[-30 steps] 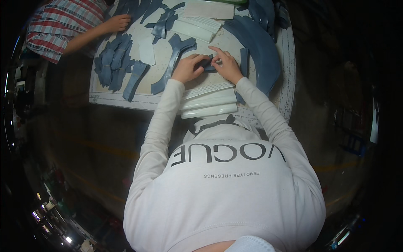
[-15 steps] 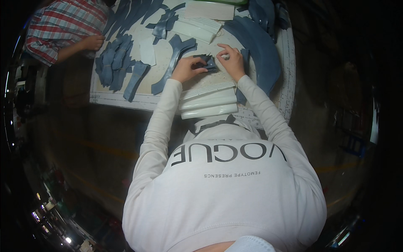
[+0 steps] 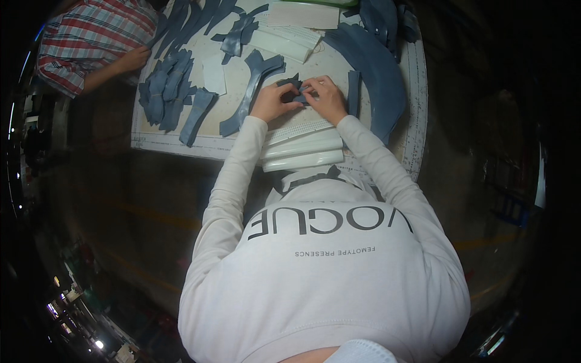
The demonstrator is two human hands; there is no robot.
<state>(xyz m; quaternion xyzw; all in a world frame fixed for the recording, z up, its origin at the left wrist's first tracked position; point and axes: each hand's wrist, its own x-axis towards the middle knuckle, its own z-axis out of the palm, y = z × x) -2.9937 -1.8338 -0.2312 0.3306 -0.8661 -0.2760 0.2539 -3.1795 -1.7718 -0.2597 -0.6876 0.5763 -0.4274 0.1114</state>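
At the far left of the table [image 3: 416,97], a co-worker's plaid sleeve [image 3: 97,45] reaches the edge; a bundle of blue-grey strips [image 3: 165,91] lies next, followed by a short strip stack [image 3: 198,117], a white card [image 3: 214,77] and a Y-shaped piece [image 3: 250,88]; the left hand [image 3: 272,101] holds a small blue-grey piece [image 3: 294,79], thumb and fingers curved around it; the right hand [image 3: 327,98] meets its right side, fingertips drawn together, grip indeterminable; a narrow strip [image 3: 354,91] and a large curved panel [image 3: 387,85] lie farther right.
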